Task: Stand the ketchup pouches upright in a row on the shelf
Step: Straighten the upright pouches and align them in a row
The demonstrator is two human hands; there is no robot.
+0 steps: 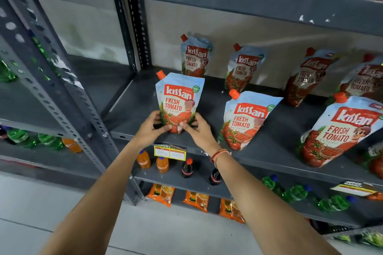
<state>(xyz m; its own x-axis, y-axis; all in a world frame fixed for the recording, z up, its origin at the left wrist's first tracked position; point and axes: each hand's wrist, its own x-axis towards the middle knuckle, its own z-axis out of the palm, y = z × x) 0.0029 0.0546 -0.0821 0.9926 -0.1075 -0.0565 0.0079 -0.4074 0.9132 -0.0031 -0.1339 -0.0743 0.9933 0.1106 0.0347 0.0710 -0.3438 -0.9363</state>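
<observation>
Several Kissan ketchup pouches with red caps stand on a dark grey shelf [128, 97]. The front-left pouch [179, 97] stands upright near the shelf's front edge. My left hand [151, 128] grips its lower left corner and my right hand [196, 130] grips its lower right corner. Two more front pouches stand to the right, one in the middle [245, 120] and one far right [339, 130]. Behind them a back row of pouches [194, 58] leans against the wall.
A yellow price tag [170, 152] hangs on the shelf edge below my hands. The shelf beneath holds orange and cola bottles [187, 168] and green bottles [296, 192]. Orange packets [161, 193] lie lower down. A perforated grey upright [62, 80] stands at the left.
</observation>
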